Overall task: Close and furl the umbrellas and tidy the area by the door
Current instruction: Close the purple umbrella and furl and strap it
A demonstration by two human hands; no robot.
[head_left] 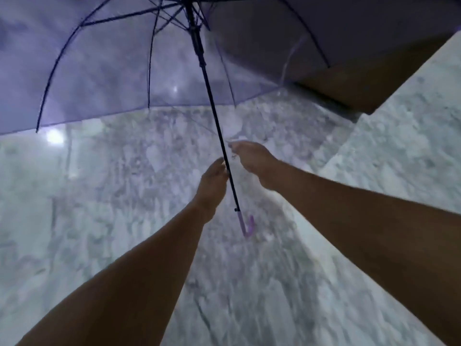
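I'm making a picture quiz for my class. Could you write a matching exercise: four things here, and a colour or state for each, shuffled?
Things:
1 canopy
2 shaft
3 handle
4 floor

Descriptions:
a speckled grey-white
b open, see-through violet
c hooked, light purple
d thin, black

Pairs: 1-b; 2-d; 3-c; 4-a

No legible writing anywhere.
The open purple-tinted umbrella (104, 71), its dark shaft (214, 108) and curved handle (248, 226) bear no lettering or logo that can be made out; the veined floor (99, 208) is blurred.
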